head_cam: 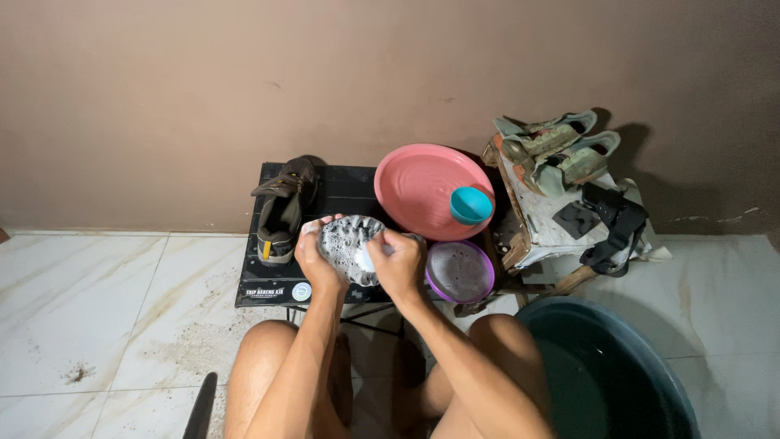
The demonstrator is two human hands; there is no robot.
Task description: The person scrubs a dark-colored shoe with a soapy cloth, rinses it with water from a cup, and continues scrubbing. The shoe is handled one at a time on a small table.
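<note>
1. Between the two hands, over the near edge of the low black table (276, 284), sits a soapy shoe (348, 244), sole up and thick with foam.
2. The left hand (313, 258) has its fingers wrapped around the shoe's left end, holding it steady.
3. The right hand (398, 262) is closed on a small white scrubber (366, 260) pressed to the sole; whether it is a brush or a sponge is hard to tell.
4. Just left of the left fingers lies a dark dry shoe (280, 207); just right of the right fingers stands a purple bowl (460, 271) of sudsy water, with a pink basin (422, 191) and teal cup (470, 205) beyond it.
5. Risk, as I judge it: foam makes the grip slick, so a hard stroke could slip the shoe from the left fingers, or the right elbow could tip the bowl.
</note>
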